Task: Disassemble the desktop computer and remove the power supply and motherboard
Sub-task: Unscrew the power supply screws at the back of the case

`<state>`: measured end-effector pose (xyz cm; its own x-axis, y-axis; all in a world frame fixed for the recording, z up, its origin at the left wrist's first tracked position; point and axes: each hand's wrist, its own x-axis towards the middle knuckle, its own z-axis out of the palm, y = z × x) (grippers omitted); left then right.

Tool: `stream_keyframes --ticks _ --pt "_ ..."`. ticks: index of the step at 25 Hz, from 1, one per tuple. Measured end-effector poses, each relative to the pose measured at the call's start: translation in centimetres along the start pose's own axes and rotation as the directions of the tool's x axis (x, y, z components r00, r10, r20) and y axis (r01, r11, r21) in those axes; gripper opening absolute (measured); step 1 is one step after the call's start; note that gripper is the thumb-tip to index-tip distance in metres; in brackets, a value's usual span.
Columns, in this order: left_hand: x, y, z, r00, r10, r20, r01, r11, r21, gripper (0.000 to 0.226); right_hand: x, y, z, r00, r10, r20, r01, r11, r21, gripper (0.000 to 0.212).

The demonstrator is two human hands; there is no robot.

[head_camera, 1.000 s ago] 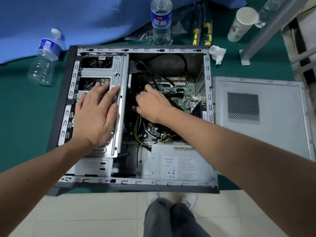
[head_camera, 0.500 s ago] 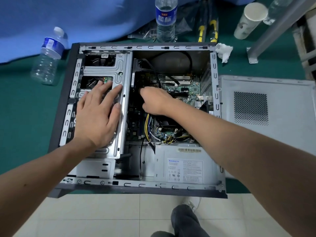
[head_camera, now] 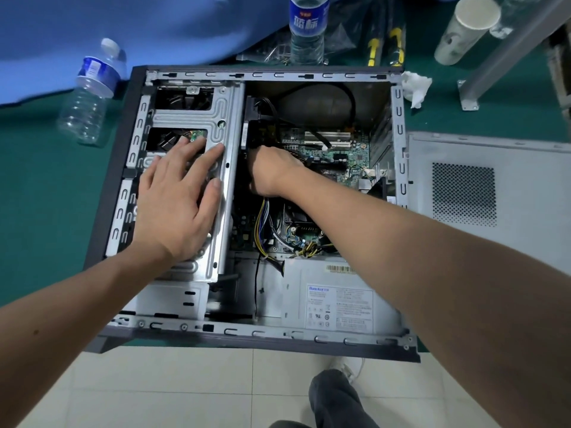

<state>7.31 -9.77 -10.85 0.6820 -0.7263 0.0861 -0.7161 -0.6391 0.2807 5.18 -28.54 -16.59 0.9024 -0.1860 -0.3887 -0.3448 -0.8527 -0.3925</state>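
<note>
Green tabletop (head_camera: pixel 37 211) carries the open case (head_camera: pixel 259 339). Power supply (head_camera: pixel 340 304) sits at its near edge, still mounted. My left hand (head_camera: pixel 176 199) lies flat on the drive cage (head_camera: pixel 216 118). My right hand (head_camera: pixel 272 171) has slid further in, over the motherboard (head_camera: pixel 349 156), fingers hidden, grip unclear. Probably unplugging cables first.

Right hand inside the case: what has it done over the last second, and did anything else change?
The right hand moved away from the power supply toward the far end of the motherboard, fingers curled down beside the drive cage; what they hold is hidden. The left hand stayed flat on the cage.
</note>
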Motion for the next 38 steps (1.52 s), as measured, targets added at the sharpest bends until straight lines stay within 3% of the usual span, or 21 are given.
stream_keyframes --ticks 12,19,28,38 --pt "0.04 0.13 -0.12 1.000 -0.004 -0.001 0.004 1.000 -0.002 0.051 -0.36 -0.14 0.51 0.994 -0.064 -0.089 0.053 0.992 -0.119 0.025" --pt "0.08 0.25 -0.31 1.000 -0.005 0.013 0.005 1.000 0.007 0.051 -0.25 -0.24 0.52 0.991 -0.119 -0.062 0.103 0.970 -0.222 0.027" --pt "0.08 0.17 -0.33 1.000 -0.008 0.019 0.008 1.000 0.005 0.050 0.00 -0.15 0.91 0.997 -0.053 -0.053 0.045 0.987 -0.151 0.025" --pt "0.11 0.24 -0.27 1.000 -0.010 0.018 0.009 1.000 0.007 0.051 -0.49 -0.39 0.11 0.986 -0.166 0.018 0.165 0.951 -0.262 0.033"
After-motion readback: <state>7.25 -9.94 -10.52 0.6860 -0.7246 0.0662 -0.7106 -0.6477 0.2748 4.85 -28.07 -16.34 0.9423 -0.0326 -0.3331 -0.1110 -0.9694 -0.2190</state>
